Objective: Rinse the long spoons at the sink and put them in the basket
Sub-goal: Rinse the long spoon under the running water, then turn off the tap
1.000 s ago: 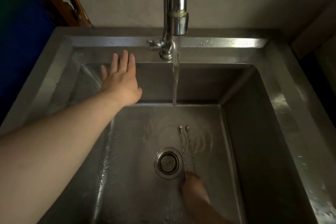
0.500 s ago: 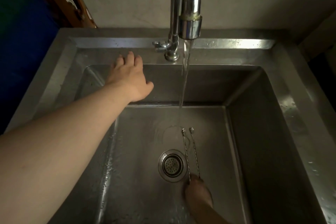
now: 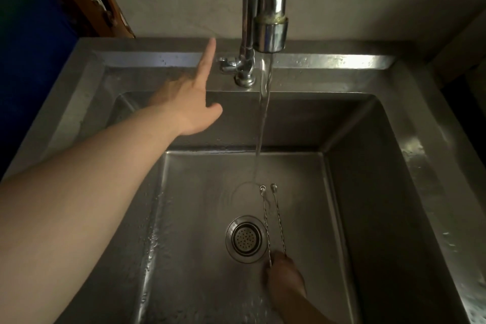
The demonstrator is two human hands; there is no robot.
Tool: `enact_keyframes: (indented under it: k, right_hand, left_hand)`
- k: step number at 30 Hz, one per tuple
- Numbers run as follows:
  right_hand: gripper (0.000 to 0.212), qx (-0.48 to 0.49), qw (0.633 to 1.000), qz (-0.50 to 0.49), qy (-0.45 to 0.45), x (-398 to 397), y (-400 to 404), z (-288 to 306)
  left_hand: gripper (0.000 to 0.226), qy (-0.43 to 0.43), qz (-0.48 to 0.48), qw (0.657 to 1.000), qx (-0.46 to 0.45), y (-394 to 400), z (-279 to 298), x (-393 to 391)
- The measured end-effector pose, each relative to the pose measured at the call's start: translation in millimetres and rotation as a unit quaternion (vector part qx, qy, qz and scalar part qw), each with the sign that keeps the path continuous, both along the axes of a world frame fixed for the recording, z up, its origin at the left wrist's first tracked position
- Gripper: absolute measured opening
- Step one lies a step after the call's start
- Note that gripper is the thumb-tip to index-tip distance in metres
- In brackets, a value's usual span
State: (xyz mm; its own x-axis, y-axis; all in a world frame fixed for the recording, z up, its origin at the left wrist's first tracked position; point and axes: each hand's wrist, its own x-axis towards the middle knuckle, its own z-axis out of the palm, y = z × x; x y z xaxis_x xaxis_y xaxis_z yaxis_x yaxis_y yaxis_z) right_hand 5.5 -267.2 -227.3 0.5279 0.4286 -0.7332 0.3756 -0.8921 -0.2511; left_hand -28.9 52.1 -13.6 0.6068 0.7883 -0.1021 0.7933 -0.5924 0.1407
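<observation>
Since the earlier frame our left hand had gone from lying flat by the sink's back wall to pointing, index finger stretched toward the tap handle; the stream had thinned. Everything else we placed relative to the drain strainer.

The steel sink filled the view, basin deep, its floor wet around the drain. The faucet stood on the back ledge well behind the drain, spout hanging over the basin. A thin water stream fell from it and landed just behind the drain, rippling there. Our left forearm crossed in from the left of the drain; the left hand hovered behind and left of it, index finger out straight, thumb out to the side, other fingers curled, tip near the handle but contact unclear. Our right hand sat just in front and right of the drain, fingers closed around the ends of two long spoons. The spoons ran side by side, slightly apart, along the drain's right edge, their small heads close to where the stream landed.
</observation>
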Motion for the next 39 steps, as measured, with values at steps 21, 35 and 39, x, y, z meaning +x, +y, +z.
enact_keyframes:
  k: [21, 35, 39]
  right_hand:
    - [0.023, 0.019, 0.999, 0.041, 0.007, 4.8, -8.0, -23.4]
    - [0.019, 0.030, 0.999, 0.026, -0.006, 2.6, -8.3, -21.6]
    - [0.019, 0.028, 0.999, 0.020, 0.000, 2.5, -9.1, -18.7]
  left_hand:
    - [0.082, -0.176, -0.061, 0.982, 0.008, -36.6, 0.6, 11.7]
    - [0.095, -0.139, -0.092, 0.986, 0.015, -39.8, -18.5, 4.1]
    - [0.109, -0.165, -0.037, 0.985, -0.031, -36.0, -24.2, -4.7]
